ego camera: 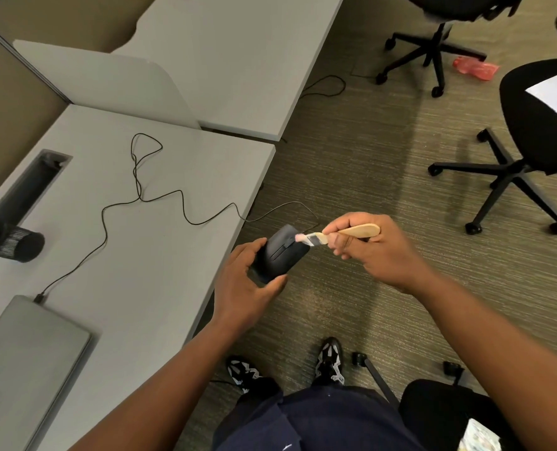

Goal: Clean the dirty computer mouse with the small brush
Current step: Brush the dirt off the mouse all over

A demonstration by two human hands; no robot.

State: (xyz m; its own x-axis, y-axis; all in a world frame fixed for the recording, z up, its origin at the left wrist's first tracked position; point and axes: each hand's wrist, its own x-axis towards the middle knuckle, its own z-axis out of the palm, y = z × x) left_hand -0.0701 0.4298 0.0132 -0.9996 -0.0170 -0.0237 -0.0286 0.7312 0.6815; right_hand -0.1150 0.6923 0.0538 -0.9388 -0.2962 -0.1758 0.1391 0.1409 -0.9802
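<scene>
The left hand cups the black computer mouse off the desk's edge; just right, the right hand pinches the small brush, bristles seemingly touching the mouse's front.

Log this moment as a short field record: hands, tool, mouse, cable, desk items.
left hand: grips the mouse from below, off the desk edge, over the carpet
right hand: holds the brush by its wooden handle
brush contact: bristles touch the mouse near its scroll wheel
cable: runs in loops across the desk to the laptop
laptop: closed, on the desk's near left
mesh cup: lying on its side
</scene>
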